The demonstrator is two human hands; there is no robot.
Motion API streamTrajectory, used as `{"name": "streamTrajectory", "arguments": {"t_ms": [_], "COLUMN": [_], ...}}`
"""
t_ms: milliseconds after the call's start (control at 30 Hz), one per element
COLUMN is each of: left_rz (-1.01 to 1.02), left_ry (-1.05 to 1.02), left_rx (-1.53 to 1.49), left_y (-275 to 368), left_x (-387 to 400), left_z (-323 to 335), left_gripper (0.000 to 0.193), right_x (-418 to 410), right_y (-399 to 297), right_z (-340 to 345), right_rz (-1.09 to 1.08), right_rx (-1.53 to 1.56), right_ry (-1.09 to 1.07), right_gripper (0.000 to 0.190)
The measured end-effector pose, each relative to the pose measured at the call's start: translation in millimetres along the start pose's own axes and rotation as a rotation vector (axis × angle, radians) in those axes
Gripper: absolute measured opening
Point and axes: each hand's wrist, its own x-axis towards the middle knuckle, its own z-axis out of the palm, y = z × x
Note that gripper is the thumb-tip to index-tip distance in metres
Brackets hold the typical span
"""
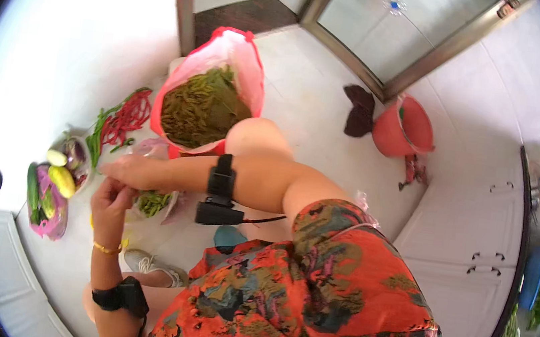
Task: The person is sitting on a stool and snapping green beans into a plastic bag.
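Note:
My left hand [112,199], with a gold bracelet [107,249] at the wrist, has its fingers bent and meets my right hand [133,170]. The right hand comes across from the other side, fingers pointing left. Whatever may be between the fingertips is blurred and hidden. Just below the hands, partly behind them, cut green vegetable pieces [153,203] lie in a pale container or bag. Beyond my right forearm stands a large open red-and-white bag [260,79], filled with greenish-brown pods or leaves [201,109].
Red long beans [126,120] and green ones [97,137] lie on the floor by the wall. Near them are a bowl with an eggplant [75,152] and yellow vegetable [61,181], and a pink plastic bag [56,215] with cucumbers [34,192]. A red bucket [395,133] stands by the door.

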Motion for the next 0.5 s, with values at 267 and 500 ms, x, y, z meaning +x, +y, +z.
{"name": "streamTrajectory", "arguments": {"t_ms": [267, 500], "left_rz": [-0.009, 0.013], "left_ry": [-0.047, 0.024], "left_rx": [0.089, 0.127], "left_y": [-1, 2], "left_x": [23, 27], "left_z": [-3, 6], "left_gripper": [0.011, 0.012], "right_x": [-16, -22], "right_y": [-29, -36], "right_z": [-16, -22], "right_rz": [0.205, 0.326], "right_rx": [-0.027, 0.069], "right_ry": [0.024, 0.051], "right_gripper": [0.054, 0.053]}}
